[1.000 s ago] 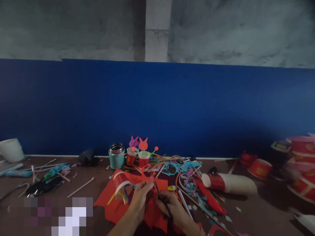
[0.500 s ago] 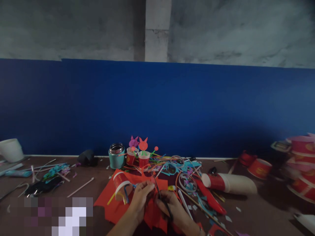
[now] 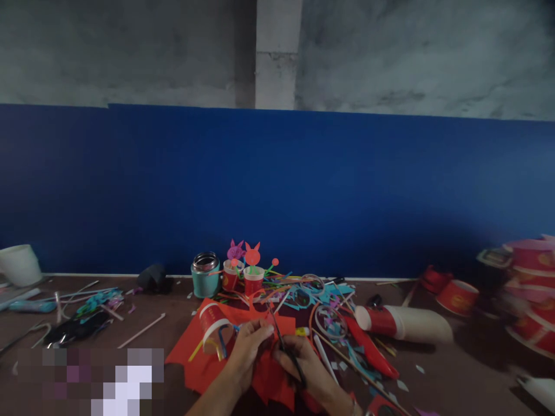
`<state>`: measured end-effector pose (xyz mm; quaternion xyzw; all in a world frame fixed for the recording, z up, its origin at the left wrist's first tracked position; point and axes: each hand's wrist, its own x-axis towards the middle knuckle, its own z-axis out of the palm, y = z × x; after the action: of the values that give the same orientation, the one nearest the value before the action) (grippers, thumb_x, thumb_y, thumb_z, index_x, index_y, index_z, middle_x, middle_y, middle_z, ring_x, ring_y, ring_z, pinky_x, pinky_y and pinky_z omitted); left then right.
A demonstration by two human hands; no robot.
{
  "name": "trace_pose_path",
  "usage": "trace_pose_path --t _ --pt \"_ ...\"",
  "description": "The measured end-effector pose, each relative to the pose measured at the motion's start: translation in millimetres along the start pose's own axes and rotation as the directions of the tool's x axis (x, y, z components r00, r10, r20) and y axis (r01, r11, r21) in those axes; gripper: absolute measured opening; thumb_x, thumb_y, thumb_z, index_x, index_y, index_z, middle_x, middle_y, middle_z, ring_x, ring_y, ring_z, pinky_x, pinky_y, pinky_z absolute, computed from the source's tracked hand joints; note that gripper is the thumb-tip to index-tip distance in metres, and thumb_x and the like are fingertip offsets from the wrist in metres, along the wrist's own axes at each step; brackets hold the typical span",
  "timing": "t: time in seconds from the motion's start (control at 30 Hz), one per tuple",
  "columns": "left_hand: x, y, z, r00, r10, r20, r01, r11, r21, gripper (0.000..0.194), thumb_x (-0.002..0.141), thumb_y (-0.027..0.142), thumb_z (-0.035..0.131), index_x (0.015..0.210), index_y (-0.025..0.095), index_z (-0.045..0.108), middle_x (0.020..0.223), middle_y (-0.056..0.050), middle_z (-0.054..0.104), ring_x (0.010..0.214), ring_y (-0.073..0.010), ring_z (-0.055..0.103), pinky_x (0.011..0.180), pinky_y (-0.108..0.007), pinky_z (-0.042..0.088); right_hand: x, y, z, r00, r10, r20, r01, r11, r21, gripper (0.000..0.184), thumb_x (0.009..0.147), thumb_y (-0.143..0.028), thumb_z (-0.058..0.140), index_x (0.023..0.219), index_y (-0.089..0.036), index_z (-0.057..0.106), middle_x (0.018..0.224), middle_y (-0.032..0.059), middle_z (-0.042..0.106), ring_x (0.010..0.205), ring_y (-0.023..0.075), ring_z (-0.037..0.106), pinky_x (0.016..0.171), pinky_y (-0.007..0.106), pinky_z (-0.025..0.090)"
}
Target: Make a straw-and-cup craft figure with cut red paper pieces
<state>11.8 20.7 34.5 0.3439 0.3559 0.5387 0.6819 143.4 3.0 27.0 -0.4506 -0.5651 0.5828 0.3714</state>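
Observation:
My left hand is closed, thumb and fingers pinching a piece of red paper. My right hand is wrapped round the black handles of a pair of scissors. The blades point up and away, beside my left fingertips and against the red paper. Under both hands lies a larger red paper sheet with jagged edges. On that sheet a red and white paper cup rests on its side, with yellow and blue straws coming out of its mouth.
Two cups with animal-head cutouts, one red, one purple, stand behind, beside a teal jar. Straws, tape rolls and scraps lie to the right, near a row of nested cups. A blue panel rises behind the table.
The curved red paper piece beyond my left fingertips shows less than before. My hands and the scissors have shifted only slightly.

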Motion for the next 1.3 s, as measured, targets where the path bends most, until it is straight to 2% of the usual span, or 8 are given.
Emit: trace_pose_path --t 0.23,0.4,0.5,0.6,0.73,0.83,1.07,1.3 --pt "-0.5 0.5 -0.4 1.000 0.006 -0.006 -0.006 1.000 0.030 0.023 0.057 0.025 0.070 0.052 0.014 0.051 0.043 0.006 0.045 0.042 -0.0053 0.035 0.045 -0.020 0.024 -3.1 -5.5 1.9 0.999 0.016 -0.035 -0.016 1.000 0.013 0.034 0.063 -0.046 0.065 0.067 -0.015 0.052 0.041 -0.0094 0.040 0.029 0.0029 0.033 0.029 0.014 0.028" --pt "-0.6 -3.5 -1.0 0.994 0.098 -0.049 -0.094 0.993 0.076 0.022 0.064 0.030 0.068 0.056 0.015 0.053 0.048 0.005 0.048 0.046 -0.0066 0.039 0.048 -0.020 0.028 -1.9 -8.3 3.2 0.999 0.010 -0.037 -0.009 1.000 0.022 0.031 0.062 -0.042 0.067 0.061 -0.015 0.051 0.040 -0.0092 0.038 0.029 0.0032 0.033 0.030 0.016 0.027" --pt "0.5 -3.7 -2.0 0.990 0.127 -0.054 -0.120 0.987 0.109 0.023 0.062 0.029 0.069 0.054 0.015 0.053 0.048 0.005 0.048 0.047 -0.0064 0.038 0.048 -0.020 0.028 -1.0 -6.4 2.9 0.999 -0.002 -0.039 0.003 1.000 0.018 0.027 0.062 -0.039 0.066 0.062 -0.015 0.053 0.042 -0.0087 0.038 0.032 0.0029 0.033 0.032 0.015 0.026" --pt "1.2 -1.3 -3.1 0.994 0.103 -0.043 -0.098 0.990 0.103 0.022 0.059 0.027 0.070 0.053 0.015 0.053 0.047 0.006 0.047 0.046 -0.0062 0.038 0.047 -0.020 0.028 -0.8 -4.3 2.3 0.998 -0.034 -0.049 0.034 0.999 0.004 0.025 0.063 -0.036 0.066 0.064 -0.014 0.055 0.045 -0.0082 0.040 0.036 0.0029 0.033 0.035 0.015 0.027" --pt "1.2 3.1 -4.2 0.999 0.044 -0.027 -0.041 0.995 0.094 0.020 0.056 0.026 0.070 0.054 0.015 0.054 0.047 0.005 0.048 0.046 -0.0070 0.041 0.048 -0.021 0.028 -1.3 -2.7 -0.1 1.000 0.009 -0.010 -0.009 1.000 0.011 0.028 0.064 -0.040 0.064 0.064 -0.015 0.051 0.043 -0.0096 0.038 0.031 0.0030 0.034 0.032 0.015 0.027" --pt "1.3 5.2 -5.3 1.000 0.014 -0.016 -0.012 0.995 0.100 0.019 0.056 0.025 0.070 0.054 0.015 0.054 0.047 0.004 0.050 0.047 -0.0077 0.042 0.049 -0.022 0.029 -1.2 -1.9 -1.7 1.000 0.020 0.024 -0.020 1.000 0.004 0.031 0.064 -0.043 0.064 0.065 -0.015 0.051 0.044 -0.0088 0.041 0.031 0.0038 0.038 0.030 0.014 0.029" --pt "2.9 8.5 -8.2 1.000 0.008 0.011 -0.009 0.989 0.145 0.017 0.055 0.024 0.069 0.054 0.014 0.055 0.047 0.003 0.051 0.046 -0.0077 0.041 0.049 -0.022 0.026 0.5 7.1 -4.9 0.999 0.006 0.032 -0.005 1.000 -0.020 0.033 0.066 -0.046 0.062 0.068 -0.014 0.052 0.043 -0.0092 0.041 0.029 0.0027 0.036 0.028 0.013 0.027" --pt "3.2 13.9 -11.0 0.997 -0.032 0.064 0.021 0.986 0.164 0.019 0.055 0.024 0.069 0.053 0.014 0.053 0.045 0.005 0.048 0.042 -0.0060 0.035 0.046 -0.022 0.023 0.0 7.3 -11.3 0.996 0.055 0.076 -0.051 0.997 -0.056 0.030 0.067 -0.043 0.062 0.069 -0.016 0.051 0.039 -0.0097 0.042 0.029 0.0036 0.035 0.028 0.013 0.025"
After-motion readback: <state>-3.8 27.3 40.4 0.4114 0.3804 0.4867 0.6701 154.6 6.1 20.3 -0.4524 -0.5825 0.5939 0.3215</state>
